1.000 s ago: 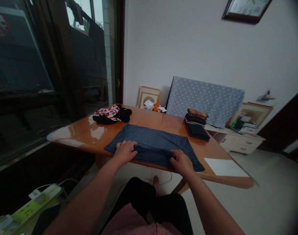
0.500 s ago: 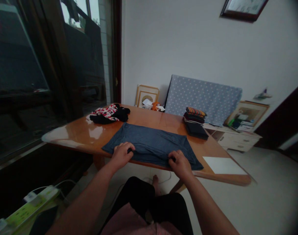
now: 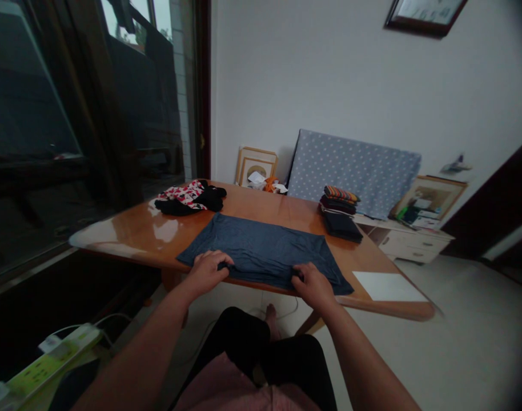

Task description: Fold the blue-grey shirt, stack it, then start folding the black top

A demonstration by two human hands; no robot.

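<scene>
A dark blue garment (image 3: 265, 251) lies spread flat on the wooden table (image 3: 132, 231), its near hem at the table's front edge. My left hand (image 3: 207, 270) is closed, pinching that hem on the left side. My right hand (image 3: 313, 283) is closed too, gripping the same hem further right. Both hands sit at the table's near edge, about a forearm's length apart.
A crumpled pile of black and red-and-white clothes (image 3: 190, 198) lies at the table's far left. A stack of folded clothes (image 3: 340, 213) stands at the far right, a white sheet (image 3: 387, 286) at the near right corner. A power strip (image 3: 59, 354) lies low on the left.
Both hands went from resting on the cloth to pinching its near hem and drew back slightly toward the table's front edge. The camera shifted a little.
</scene>
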